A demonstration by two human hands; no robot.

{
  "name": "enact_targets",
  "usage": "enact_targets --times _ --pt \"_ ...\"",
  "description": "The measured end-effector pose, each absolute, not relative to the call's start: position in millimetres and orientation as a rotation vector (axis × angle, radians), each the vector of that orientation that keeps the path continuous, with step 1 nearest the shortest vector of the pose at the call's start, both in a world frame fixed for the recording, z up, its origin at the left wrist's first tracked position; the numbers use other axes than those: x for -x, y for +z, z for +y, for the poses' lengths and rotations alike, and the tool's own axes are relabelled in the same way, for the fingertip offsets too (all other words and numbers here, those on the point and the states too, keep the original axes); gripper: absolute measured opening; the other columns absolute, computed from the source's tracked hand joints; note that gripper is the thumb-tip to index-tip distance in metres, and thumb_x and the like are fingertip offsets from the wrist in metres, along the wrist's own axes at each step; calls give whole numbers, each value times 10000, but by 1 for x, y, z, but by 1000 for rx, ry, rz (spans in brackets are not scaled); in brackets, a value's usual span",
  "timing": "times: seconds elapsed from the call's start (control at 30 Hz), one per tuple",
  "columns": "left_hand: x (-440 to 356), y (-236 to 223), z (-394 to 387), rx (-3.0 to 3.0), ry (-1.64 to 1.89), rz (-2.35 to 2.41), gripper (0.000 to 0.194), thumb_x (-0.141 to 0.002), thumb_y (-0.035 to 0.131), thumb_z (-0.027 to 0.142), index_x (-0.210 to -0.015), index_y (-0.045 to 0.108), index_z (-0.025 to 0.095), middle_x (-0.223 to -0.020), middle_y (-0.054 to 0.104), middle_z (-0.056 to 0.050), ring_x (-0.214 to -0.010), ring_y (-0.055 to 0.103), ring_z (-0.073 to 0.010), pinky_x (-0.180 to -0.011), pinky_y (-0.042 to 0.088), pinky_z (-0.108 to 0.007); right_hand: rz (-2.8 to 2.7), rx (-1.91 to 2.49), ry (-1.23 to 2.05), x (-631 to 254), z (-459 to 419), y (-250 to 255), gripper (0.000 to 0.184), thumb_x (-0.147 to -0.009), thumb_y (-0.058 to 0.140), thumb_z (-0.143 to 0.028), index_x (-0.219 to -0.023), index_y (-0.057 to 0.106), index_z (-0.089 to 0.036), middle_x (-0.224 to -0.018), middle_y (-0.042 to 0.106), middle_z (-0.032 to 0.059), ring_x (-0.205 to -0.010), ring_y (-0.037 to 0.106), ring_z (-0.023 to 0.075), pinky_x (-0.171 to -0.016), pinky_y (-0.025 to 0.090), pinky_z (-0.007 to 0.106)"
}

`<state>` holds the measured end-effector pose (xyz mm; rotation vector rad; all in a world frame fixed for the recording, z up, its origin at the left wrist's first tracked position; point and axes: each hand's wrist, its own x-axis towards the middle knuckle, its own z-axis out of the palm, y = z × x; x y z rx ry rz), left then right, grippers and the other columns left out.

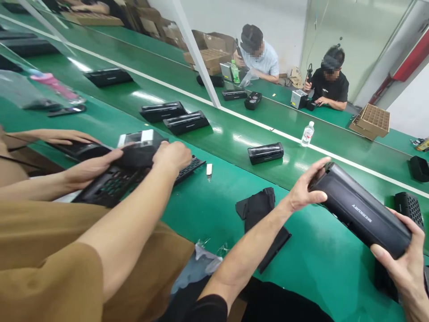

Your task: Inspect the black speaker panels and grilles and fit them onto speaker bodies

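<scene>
A long black speaker-like case [362,210] marked "MERKURY" is held up above the green bench, tilted down to the right. My left hand [306,188] grips its upper left end, thumb in front and fingers behind. Around the lower right end, my right hand [405,255] is closed with its thumb on the near edge. Black flat pieces [259,210] lie on the bench beneath my left forearm. At the right, another black case with a perforated face [409,208] stands behind my right hand, and a dark object below that hand is partly hidden.
A co-worker in a brown shirt [140,264] handles black housings close on my left. Several black cases, one of them near the middle [266,153], sit on the green conveyor. A water bottle [307,134] stands by the white line. Two people work across the line.
</scene>
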<state>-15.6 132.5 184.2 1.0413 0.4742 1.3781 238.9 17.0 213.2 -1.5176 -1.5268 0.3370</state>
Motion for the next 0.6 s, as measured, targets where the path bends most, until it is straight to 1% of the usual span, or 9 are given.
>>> enact_targets --times 0.13,0.2,0.3,0.33,0.4,0.47,0.5,0.53,0.6 --pt "-42 148 93 -415 1426 551 1288 -625 971 680 -1679 277 420 -1453 648 -106 -1200 696 -323 -1004 578 -475 -1492 1508 28 -199 7 192 892 -759 888 -601 -1484 511 -244 -1533 482 170 -1428 483 449 -1203 326 700" --pt "-55 128 78 -290 1344 510 1187 -630 986 637 -1626 408 350 -1420 685 -124 -1212 700 -329 -1038 564 -464 -1641 1503 63 -190 -11 182 777 -826 860 -524 -1487 536 -274 -1607 425 177 -1486 436 465 -1198 351 725" --pt "-37 104 75 -219 1065 448 923 -665 911 722 -1357 685 154 -1309 739 -203 -1161 723 -365 -1044 557 -467 -1905 1473 536 -214 -27 176 684 -931 770 -448 -1555 521 -325 -1619 499 154 -1482 505 429 -1179 455 678" --pt "-24 98 77 -232 929 386 933 -667 870 775 -1314 711 121 -1292 740 -226 -1101 742 -372 -994 577 -477 -1893 1479 669 -230 -24 176 710 -949 752 -435 -1597 481 -330 -1599 542 151 -1466 540 409 -1188 465 658" --pt "-2 91 81 -283 645 225 1063 -654 756 903 -1349 702 102 -1307 722 -246 -950 768 -365 -818 616 -475 -1781 1556 711 -261 -6 180 838 -919 790 -472 -1650 405 -336 -1664 486 146 -1511 503 404 -1233 411 662" --pt "10 91 79 -346 377 113 1193 -634 631 1005 -1442 653 128 -1335 699 -233 -812 770 -336 -641 597 -435 -1792 1555 822 -282 20 185 1126 -827 881 -521 -1726 227 -343 -1797 249 148 -1608 353 416 -1265 341 666" --pt "11 93 77 -381 267 96 1239 -626 575 1041 -1472 634 138 -1337 694 -227 -773 766 -333 -591 579 -427 -1825 1504 915 -287 32 188 1248 -773 918 -553 -1743 160 -343 -1814 193 152 -1625 314 415 -1270 328 657" --pt "11 94 73 -418 183 107 1275 -620 521 1070 -1479 630 134 -1324 696 -228 -771 767 -351 -575 574 -444 -1866 1452 1023 -288 41 191 1325 -732 941 -575 -1750 126 -340 -1817 179 157 -1627 311 412 -1267 333 641" --pt "8 97 65 -479 139 208 1289 -627 448 1098 -1425 673 110 -1260 717 -233 -880 770 -426 -635 597 -533 -1903 1373 1185 -283 48 196 1331 -692 950 -609 -1746 189 -318 -1778 297 166 -1577 409 408 -1237 392 601"
